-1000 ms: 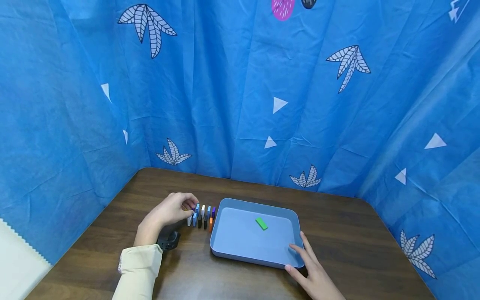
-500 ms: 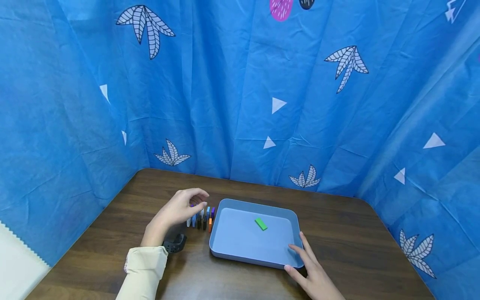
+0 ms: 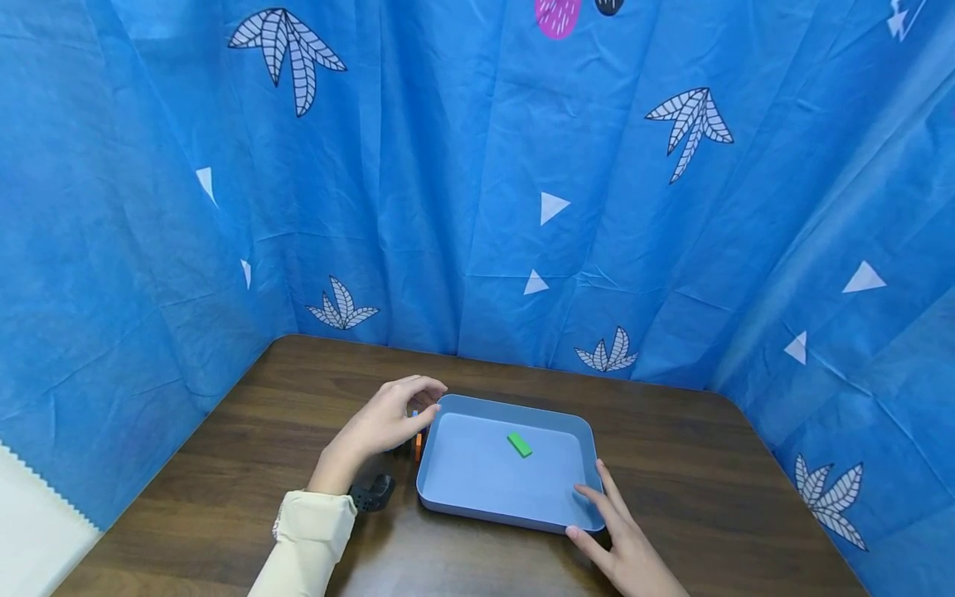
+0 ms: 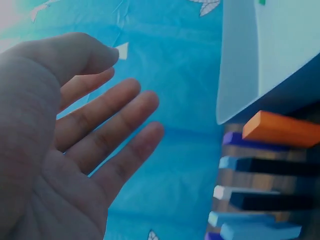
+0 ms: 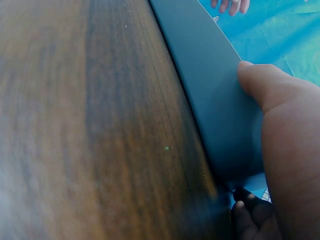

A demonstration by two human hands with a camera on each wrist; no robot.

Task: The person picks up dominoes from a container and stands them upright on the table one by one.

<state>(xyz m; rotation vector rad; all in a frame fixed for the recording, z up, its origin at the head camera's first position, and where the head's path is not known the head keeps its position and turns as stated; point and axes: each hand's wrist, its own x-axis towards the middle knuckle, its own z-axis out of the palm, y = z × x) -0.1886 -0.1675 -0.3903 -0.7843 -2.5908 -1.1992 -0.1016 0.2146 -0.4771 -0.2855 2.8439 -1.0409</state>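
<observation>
My left hand (image 3: 391,419) hovers over a double row of small upright blocks, its fingertips close to the left rim of a blue-grey tray (image 3: 477,481). Loosely spread fingers and a thumb with nothing between them show in the left wrist view. The orange block (image 4: 280,129) stands nearest the tray, with purple, light blue, black and white ones beyond; in the head view my hand hides most of them. One green block (image 3: 519,444) lies flat inside the tray. My right hand (image 3: 615,539) holds the tray's near right corner, thumb against the front wall, fingers at the right side.
A brown wooden table (image 3: 709,489) carries everything. Blue patterned curtains (image 3: 477,207) hang along its back and sides. A black wrist device (image 3: 373,493) is strapped at my left wrist, below a pale sleeve (image 3: 313,531).
My left hand has moved right from the far end of the block row to the tray's left rim, its fingers loosening. My right hand, the tray and the green block stay in place.
</observation>
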